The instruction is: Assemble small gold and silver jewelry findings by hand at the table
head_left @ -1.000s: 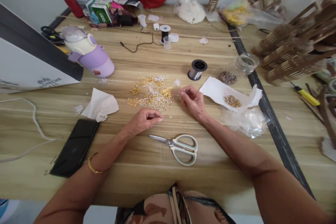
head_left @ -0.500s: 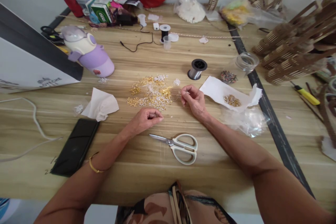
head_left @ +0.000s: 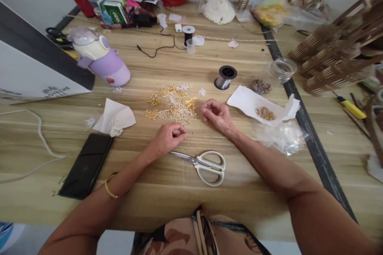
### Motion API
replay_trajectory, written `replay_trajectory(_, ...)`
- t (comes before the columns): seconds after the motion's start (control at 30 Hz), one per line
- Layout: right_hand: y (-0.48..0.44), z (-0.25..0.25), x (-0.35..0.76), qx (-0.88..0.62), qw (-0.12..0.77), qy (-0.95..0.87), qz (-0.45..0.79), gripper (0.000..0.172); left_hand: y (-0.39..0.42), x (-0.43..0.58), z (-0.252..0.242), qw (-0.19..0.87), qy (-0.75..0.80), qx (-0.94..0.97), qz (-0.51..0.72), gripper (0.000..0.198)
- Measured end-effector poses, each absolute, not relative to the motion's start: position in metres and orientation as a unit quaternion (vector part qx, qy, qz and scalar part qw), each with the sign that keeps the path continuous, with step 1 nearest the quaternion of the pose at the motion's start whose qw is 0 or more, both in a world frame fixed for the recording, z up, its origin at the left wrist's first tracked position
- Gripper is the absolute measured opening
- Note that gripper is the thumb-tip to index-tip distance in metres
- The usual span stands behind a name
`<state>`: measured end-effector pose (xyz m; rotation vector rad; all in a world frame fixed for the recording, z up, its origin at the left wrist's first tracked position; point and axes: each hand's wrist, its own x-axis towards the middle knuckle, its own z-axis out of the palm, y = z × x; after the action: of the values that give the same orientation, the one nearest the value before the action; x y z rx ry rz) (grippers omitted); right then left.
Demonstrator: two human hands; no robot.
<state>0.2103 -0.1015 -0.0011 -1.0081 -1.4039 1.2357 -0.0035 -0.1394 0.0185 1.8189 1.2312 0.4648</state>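
Observation:
A heap of small gold and silver jewellery findings [head_left: 172,104] lies in the middle of the wooden table [head_left: 155,183]. My left hand [head_left: 167,137] rests just below the heap, its fingers pinched on something too small to make out. My right hand [head_left: 216,114] sits right of the heap, fingers curled in a pinch on a tiny piece I cannot name. White-handled scissors [head_left: 203,164] lie shut on the table, close below both hands.
A spool of thin wire [head_left: 225,77], a white paper with gold bits [head_left: 260,107], a glass jar [head_left: 277,72], a lilac bottle [head_left: 100,61], a tissue [head_left: 115,118], a black phone [head_left: 86,165] and a white cord [head_left: 42,143] lie around. Wooden baskets [head_left: 335,53] stand right.
My right hand has slid a little left and down, closer to the heap. My left hand's fingertips have shifted slightly towards it. The view has tipped a little.

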Motion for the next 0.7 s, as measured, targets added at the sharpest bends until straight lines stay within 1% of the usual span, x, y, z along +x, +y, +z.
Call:
replay_trajectory(0.33, -0.1013, 0.0001, 0.2101, -0.408, 0.481, -0.588, 0.506, 0.026, -0.1394, -0.003, 0.013, 0.393, 0.494, 0.753, 0.184, 0.017)
replay_trajectory(0.53, -0.1007, -0.0027, 0.211, -0.407, 0.482, -0.589, 0.505, 0.025, -0.1398, -0.0029, 0.0135, 0.396, 0.493, 0.754, 0.181, 0.019)
replay_trajectory(0.7, -0.1015, -0.0003, 0.21, -0.406, 0.482, -0.585, 0.51, 0.026, -0.1402, -0.0027, 0.0135, 0.404, 0.497, 0.747, 0.178, 0.017)
